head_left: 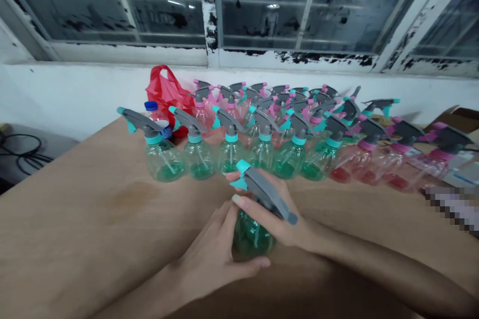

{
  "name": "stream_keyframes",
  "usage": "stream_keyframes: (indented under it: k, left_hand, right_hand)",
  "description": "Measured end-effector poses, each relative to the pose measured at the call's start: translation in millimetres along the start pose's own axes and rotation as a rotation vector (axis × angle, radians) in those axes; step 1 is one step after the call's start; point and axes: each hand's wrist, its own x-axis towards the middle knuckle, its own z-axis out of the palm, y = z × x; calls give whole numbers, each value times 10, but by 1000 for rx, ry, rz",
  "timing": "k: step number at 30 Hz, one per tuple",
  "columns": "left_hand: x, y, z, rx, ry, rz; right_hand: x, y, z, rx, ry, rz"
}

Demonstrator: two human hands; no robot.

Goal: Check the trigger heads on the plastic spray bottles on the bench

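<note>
A green spray bottle [254,239] with a grey and turquoise trigger head stands close to me at the table's front. My left hand [219,249] is wrapped round the lower body of this bottle from the left, thumb across its near side. My right hand [280,209] grips it at the neck, just under the spray head, whose nozzle points up and left. The fingers hide the bottle's collar. Just beyond my hands runs a front row of spray bottles, green ones such as this one [200,159] to the left and pink ones [368,164] to the right.
Several more spray bottles with pink or turquoise collars crowd behind the front row. A red plastic bag [168,87] and a blue-capped bottle [151,107] stand at the back left. A cardboard box [458,119] sits at the right, and black cable [24,152] lies beyond the wooden table's [93,209] left edge.
</note>
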Motion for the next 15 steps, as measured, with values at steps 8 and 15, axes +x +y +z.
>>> stream_keyframes:
  k: [8,15]
  left_hand:
    - [-515,-23,-311,80,124,-85]
    - [-810,-91,-536,74,205,-123]
  right_hand:
    - [122,-265,587,12,-104,-100]
    - [265,-330,901,10,-204,-179]
